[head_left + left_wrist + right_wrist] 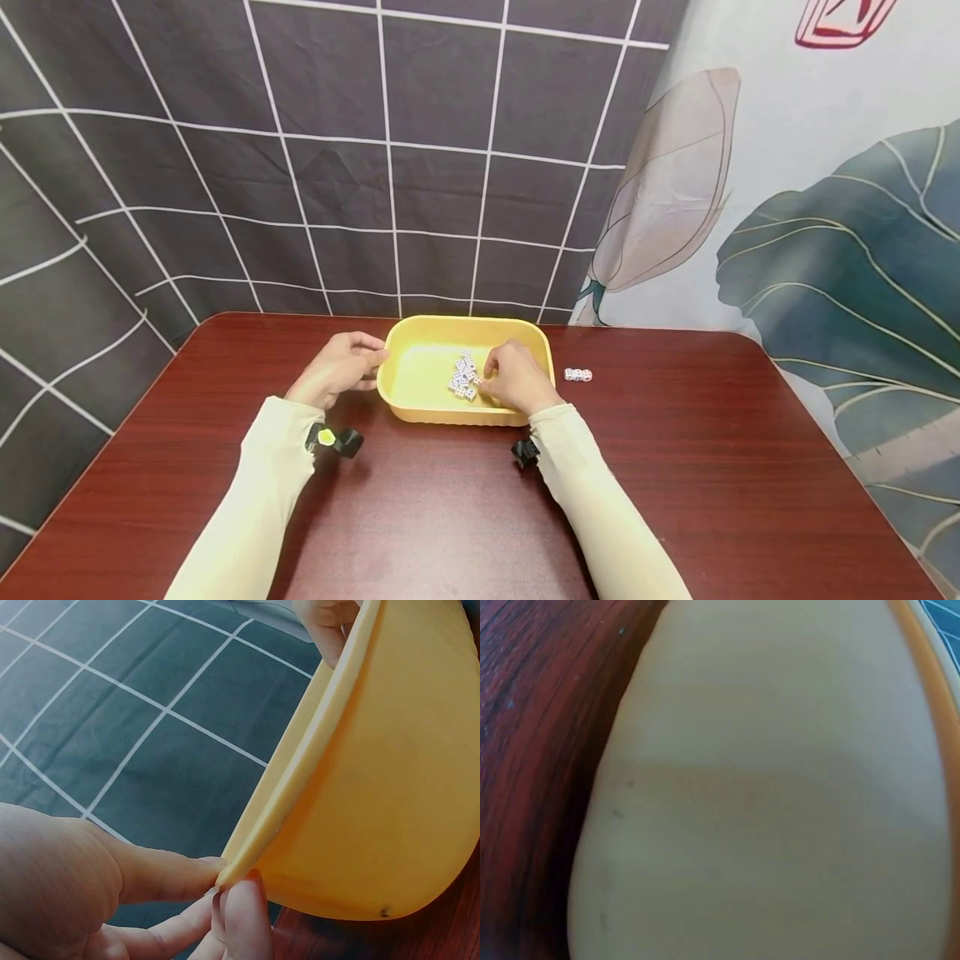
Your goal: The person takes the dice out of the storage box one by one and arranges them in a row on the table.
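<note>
A yellow plastic basin [450, 414] stands near the table's back edge, with a small heap of white dice [462, 375] on its floor. My left hand [339, 367] pinches the basin's left rim between thumb and fingers; the left wrist view shows this grip on the rim [300, 769] closely. Inside the basin, my right hand [517, 379] reaches down to the right side of the heap. Its fingertips pinch a die with red pips [478, 380], partly covered by the fingers. In the right wrist view the basin's outer wall [765, 802] hides the hand.
To the right of the basin, a short row of dice [577, 375] sits on the dark red wooden table [675, 442]. A dark cloth with white grid lines [442, 192] hangs behind, and a leaf-printed curtain [847, 250] hangs at the right.
</note>
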The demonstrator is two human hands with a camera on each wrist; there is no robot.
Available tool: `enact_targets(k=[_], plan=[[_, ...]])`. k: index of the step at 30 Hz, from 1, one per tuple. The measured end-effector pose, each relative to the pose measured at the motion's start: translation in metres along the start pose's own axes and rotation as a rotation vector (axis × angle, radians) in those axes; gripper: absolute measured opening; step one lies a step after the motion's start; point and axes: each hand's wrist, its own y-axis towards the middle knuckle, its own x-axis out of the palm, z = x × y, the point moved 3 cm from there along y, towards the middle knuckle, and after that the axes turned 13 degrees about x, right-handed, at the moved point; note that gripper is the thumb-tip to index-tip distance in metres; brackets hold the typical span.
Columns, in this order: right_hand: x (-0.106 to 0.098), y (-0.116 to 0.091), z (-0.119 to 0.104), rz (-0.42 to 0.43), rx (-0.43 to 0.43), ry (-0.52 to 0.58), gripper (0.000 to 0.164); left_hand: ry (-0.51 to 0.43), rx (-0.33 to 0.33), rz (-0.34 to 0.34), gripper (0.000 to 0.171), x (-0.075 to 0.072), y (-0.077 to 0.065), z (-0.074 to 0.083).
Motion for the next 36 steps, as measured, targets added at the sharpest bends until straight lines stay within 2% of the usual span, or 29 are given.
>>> enact_targets(k=[11,19,32,36], plan=[[0.004,0.003,0.000,-0.020,0.041,-0.054,0.022,-0.009,-0.004,-0.001,0.036,0.001,-0.001,0.001],[0.005,0.004,0.002,-0.026,0.048,-0.070,0.015,0.005,-0.002,-0.002,0.036,0.001,-0.001,0.001],[-0.004,0.001,0.000,-0.052,0.044,-0.032,0.012,-0.005,0.000,-0.003,0.036,0.002,-0.003,0.003],[-0.009,0.002,0.002,-0.053,0.011,-0.018,0.011,0.010,-0.005,-0.001,0.036,0.001,-0.002,0.003]])
